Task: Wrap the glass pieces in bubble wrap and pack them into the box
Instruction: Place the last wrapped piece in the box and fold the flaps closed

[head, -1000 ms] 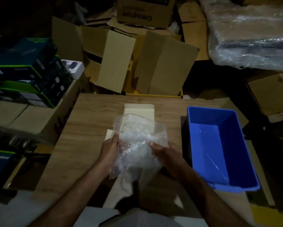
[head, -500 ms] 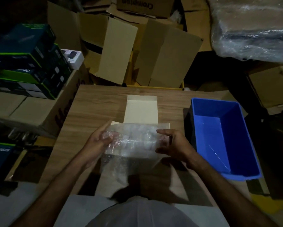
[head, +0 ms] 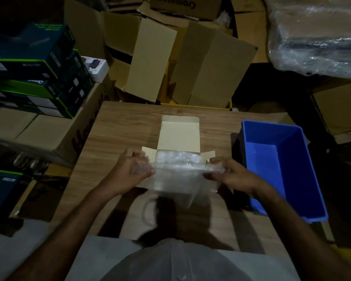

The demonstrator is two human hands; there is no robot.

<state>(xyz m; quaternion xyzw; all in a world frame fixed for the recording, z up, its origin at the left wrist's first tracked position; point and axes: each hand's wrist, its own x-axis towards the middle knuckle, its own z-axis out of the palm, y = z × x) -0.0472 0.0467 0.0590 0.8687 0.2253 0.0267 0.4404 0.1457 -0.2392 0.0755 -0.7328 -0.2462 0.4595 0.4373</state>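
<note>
A wooden table (head: 117, 138) fills the middle of a dim storeroom. A blue plastic bin (head: 312, 179) sits at its right edge. To the left, dark retail boxes with green trim (head: 38, 78) are stacked on plain cartons, with a small white box (head: 96, 67) beside them. Flattened cardboard boxes (head: 211, 67) lean behind the table. A plastic-wrapped bundle (head: 316, 31) lies at upper right.

Dim, overhead-lit, soft, dark corners, wide-angle bowing.

Place: dim stockroom or packing area
Evidence: piled cartons (head: 209, 63), stacked product boxes (head: 36, 67), shrink-wrapped bundle (head: 316, 33), packing table (head: 121, 134)
</note>
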